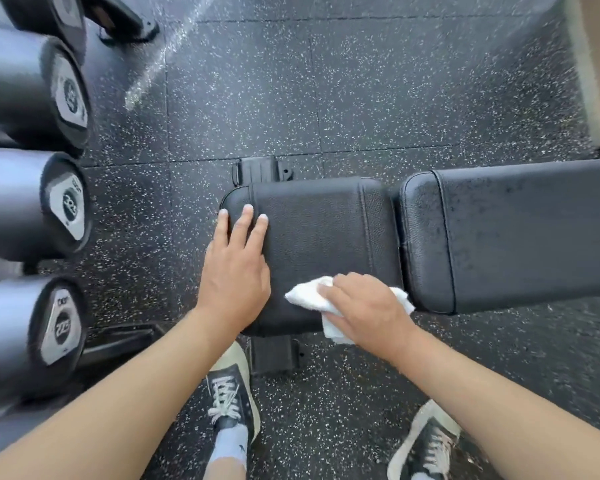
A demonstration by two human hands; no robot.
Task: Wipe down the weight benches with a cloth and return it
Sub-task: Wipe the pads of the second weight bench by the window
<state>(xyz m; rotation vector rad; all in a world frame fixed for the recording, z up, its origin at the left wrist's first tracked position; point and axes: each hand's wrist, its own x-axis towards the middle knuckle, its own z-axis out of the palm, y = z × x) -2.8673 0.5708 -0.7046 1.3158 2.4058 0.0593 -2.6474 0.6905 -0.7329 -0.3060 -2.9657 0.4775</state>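
Observation:
A black padded weight bench lies across the view, with a short seat pad [319, 230] on the left and a long back pad [520, 233] running off to the right. My left hand [234, 268] rests flat on the seat pad's left end, fingers straight. My right hand [368, 310] presses a crumpled white cloth [307, 294] onto the near edge of the seat pad, close to the gap between the pads. Part of the cloth hangs over the bench edge under my wrist.
Several large dumbbells [39, 88] sit on a rack along the left side, their ends facing the bench. The floor is speckled black rubber tile [326, 81]. The bench's base plate [260, 169] shows beyond the seat pad. My two sneakers [232, 393] stand just in front of the bench.

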